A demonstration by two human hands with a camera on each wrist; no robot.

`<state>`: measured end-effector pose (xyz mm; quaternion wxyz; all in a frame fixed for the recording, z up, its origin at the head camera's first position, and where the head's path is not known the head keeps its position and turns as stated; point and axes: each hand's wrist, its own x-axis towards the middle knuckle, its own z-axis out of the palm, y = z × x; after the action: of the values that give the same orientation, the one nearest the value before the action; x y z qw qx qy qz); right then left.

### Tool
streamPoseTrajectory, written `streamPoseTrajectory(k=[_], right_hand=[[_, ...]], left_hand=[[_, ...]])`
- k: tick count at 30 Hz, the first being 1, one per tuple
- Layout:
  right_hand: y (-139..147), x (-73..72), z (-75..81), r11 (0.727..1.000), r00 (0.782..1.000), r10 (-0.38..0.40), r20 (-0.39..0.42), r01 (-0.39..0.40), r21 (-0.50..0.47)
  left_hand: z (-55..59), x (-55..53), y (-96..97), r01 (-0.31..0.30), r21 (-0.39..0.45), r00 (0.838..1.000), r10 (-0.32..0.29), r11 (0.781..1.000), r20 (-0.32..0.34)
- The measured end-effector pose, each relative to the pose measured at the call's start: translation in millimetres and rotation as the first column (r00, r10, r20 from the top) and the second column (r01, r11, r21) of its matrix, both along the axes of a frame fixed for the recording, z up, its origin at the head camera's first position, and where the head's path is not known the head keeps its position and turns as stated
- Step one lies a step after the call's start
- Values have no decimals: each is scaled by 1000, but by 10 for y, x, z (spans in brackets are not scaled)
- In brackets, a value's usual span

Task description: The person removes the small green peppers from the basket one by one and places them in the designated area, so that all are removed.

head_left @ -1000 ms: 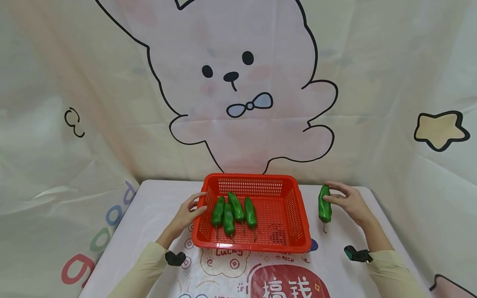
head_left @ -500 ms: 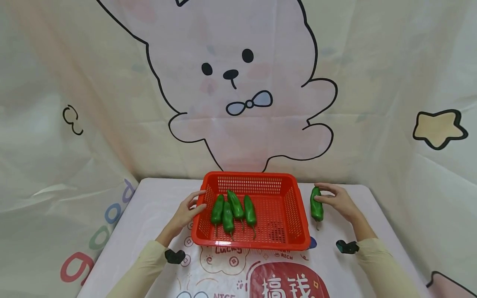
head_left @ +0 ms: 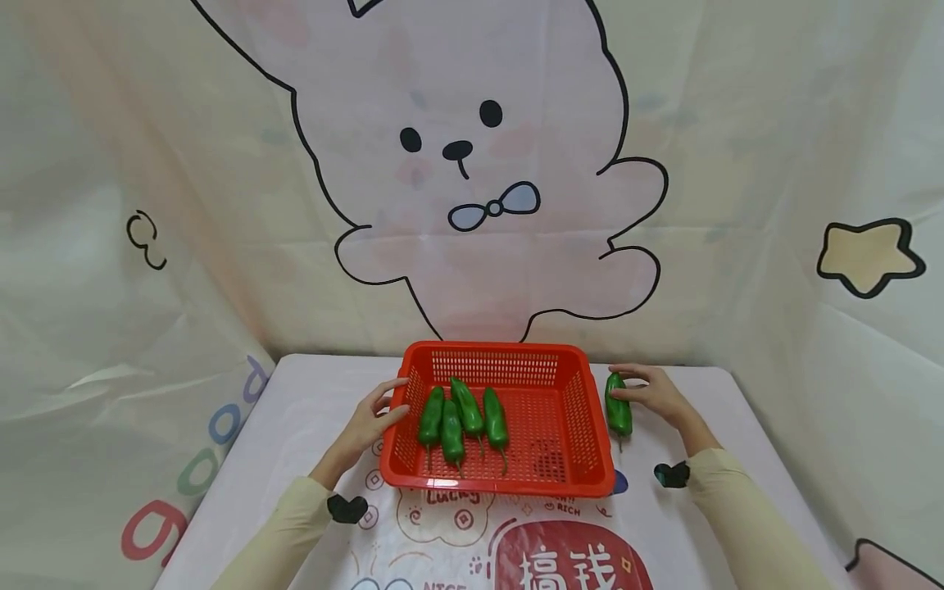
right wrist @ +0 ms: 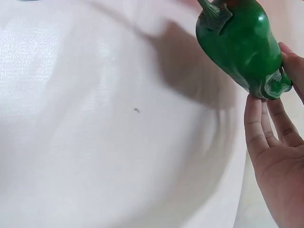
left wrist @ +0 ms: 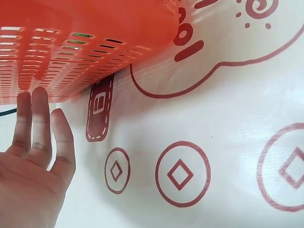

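Note:
A red plastic basket (head_left: pixel 575 426) stands on the table with several green peppers (head_left: pixel 472 410) lying in its left half. My left hand (head_left: pixel 369 419) grips the basket's left rim, thumb and forefinger over the edge; in the left wrist view the other fingers (left wrist: pixel 41 123) lie against the slotted outer wall. Just right of the basket, my right hand (head_left: pixel 656 395) pinches a single green pepper (head_left: pixel 618 414) near its tip, stem towards me. The right wrist view shows that pepper (right wrist: pixel 242 45) raised off the table, its shadow beneath.
The table (head_left: pixel 701 426) has a white printed cover with red lettering and drawings. A cloth backdrop (head_left: pixel 295 303) with a cartoon animal rises behind it, and similar cloth hangs at both sides.
My right hand has moved left with the pepper, bringing it close beside the basket's right wall. The left hand and the basket have stayed in place.

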<state>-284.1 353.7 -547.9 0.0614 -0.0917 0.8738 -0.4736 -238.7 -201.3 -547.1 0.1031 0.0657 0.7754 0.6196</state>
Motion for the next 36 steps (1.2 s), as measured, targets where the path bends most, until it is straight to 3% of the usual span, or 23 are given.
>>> streamPoseTrajectory(k=[5,14,21,30,36], right_hand=[[-19,-24,-86,999,999,-37,30,37,7],[3,-51,-253,998,998,-67,-10,67,-1],[8,-56,-290,995,996,-95,0,95,6],[99,57,-252,990,990,-137,28,138,-35],[194,171,-250,980,985,-168,-40,162,-118]], left_hand=[[-3,11,2,0,-3,1000,0,1000,-2],[-11,15,8,-10,8,1000,10,1000,-1],[-18,12,12,-15,14,1000,15,1000,9],[-14,15,15,-15,12,1000,15,1000,12],[-25,14,9,-8,22,1000,8,1000,10]])
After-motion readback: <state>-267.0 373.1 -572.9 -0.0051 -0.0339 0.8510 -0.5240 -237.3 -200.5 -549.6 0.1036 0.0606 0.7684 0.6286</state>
